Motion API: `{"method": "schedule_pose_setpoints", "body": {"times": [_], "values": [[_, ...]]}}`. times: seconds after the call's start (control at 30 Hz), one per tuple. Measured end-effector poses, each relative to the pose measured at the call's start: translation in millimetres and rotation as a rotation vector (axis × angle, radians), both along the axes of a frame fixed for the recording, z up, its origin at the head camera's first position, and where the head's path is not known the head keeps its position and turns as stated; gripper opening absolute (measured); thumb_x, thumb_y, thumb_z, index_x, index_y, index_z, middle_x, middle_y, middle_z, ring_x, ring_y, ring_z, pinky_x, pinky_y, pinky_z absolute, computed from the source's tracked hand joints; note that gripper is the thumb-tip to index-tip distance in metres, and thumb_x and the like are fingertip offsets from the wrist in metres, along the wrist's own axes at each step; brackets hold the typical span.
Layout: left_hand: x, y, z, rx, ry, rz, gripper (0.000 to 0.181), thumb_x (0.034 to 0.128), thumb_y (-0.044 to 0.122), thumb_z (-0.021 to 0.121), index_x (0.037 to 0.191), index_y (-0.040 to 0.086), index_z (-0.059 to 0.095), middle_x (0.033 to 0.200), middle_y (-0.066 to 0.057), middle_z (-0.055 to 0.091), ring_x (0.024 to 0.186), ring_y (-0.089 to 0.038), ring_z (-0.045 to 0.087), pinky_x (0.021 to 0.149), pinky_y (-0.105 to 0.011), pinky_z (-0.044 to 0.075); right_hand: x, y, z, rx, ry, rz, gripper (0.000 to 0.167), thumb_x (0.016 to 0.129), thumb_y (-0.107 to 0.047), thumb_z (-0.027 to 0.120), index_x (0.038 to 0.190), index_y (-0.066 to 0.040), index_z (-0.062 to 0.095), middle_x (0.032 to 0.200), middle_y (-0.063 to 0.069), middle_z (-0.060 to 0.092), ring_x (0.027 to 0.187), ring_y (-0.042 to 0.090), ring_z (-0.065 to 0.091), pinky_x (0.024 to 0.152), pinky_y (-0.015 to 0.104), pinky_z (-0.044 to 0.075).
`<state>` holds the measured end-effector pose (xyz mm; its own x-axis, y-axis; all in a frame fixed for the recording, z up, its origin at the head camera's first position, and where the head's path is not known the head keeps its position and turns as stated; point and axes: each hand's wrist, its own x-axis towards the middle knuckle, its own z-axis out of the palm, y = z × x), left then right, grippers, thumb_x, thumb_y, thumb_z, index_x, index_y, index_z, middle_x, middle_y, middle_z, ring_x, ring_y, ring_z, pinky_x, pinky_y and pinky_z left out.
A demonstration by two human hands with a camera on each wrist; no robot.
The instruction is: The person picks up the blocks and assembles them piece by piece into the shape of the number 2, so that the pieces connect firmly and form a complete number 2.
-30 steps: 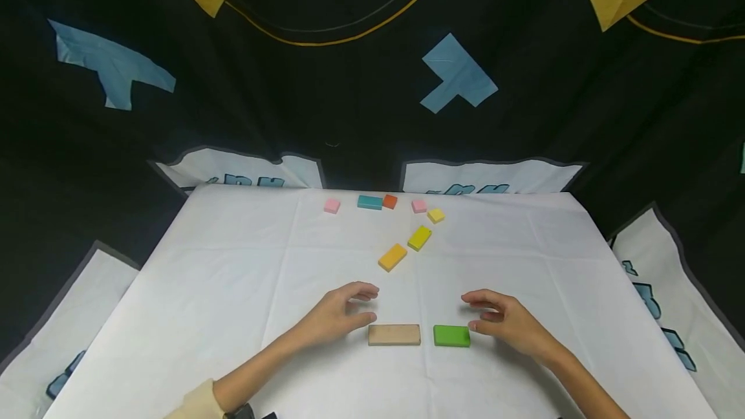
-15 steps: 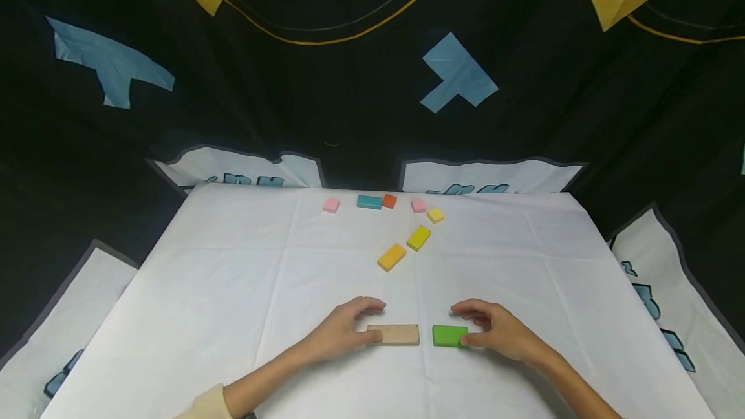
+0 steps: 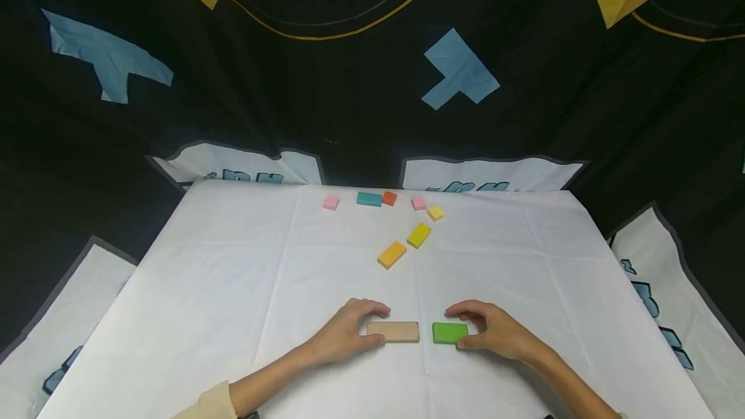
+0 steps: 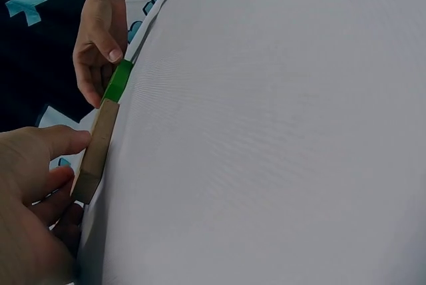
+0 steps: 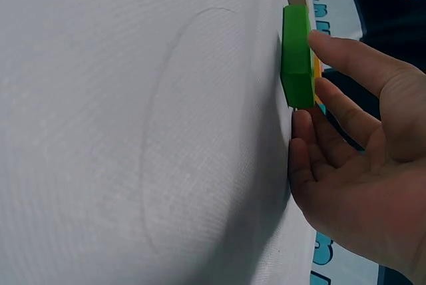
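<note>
A flat tan wooden block (image 3: 396,332) lies lengthwise on the white-covered table. My left hand (image 3: 347,333) is around its left end, thumb at the near left corner and fingers past the far edge, with a visible gap between the fingers and the block. To the right lies a shorter green block (image 3: 447,333), a small space apart from the tan one. My right hand (image 3: 499,332) is around its right end in the same way, thumb at the near corner. In both wrist views the thumb tips are close to the blocks; whether they touch, I cannot tell.
Farther back lie an orange block (image 3: 392,255), a yellow-green block (image 3: 419,235) and a small yellow block (image 3: 435,213). Near the far table edge are pink blocks (image 3: 331,203), a teal block (image 3: 369,199) and a red-orange block (image 3: 389,198). A dark curtain (image 3: 361,102) hangs behind.
Both hands have come down and inward, from beside the blocks to around their outer ends. The blocks stay where they were on the table. The head view has tilted slightly.
</note>
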<state>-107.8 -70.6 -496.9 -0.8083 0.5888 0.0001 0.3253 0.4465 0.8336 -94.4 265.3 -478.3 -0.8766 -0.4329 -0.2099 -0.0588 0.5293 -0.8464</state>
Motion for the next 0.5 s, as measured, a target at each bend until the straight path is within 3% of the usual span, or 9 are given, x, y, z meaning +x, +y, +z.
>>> {"method": "schedule_pose_setpoints", "body": {"times": [0.5], "values": [[0.8,4.2,-2.5,-0.044,0.052,-0.009,0.038,0.0875,0.022,0.077,0.124,0.017,0.069,0.121,0.009,0.065,0.111,-0.014,0.047,0.094,-0.038,0.041,-1.6,0.0,0.6,0.031,0.018,0.049,0.037,0.082,-0.020,0.082,0.116,-0.017,0.069,0.117,-0.005,0.063,0.111,0.023,0.056,0.099,0.029,0.043]]}}
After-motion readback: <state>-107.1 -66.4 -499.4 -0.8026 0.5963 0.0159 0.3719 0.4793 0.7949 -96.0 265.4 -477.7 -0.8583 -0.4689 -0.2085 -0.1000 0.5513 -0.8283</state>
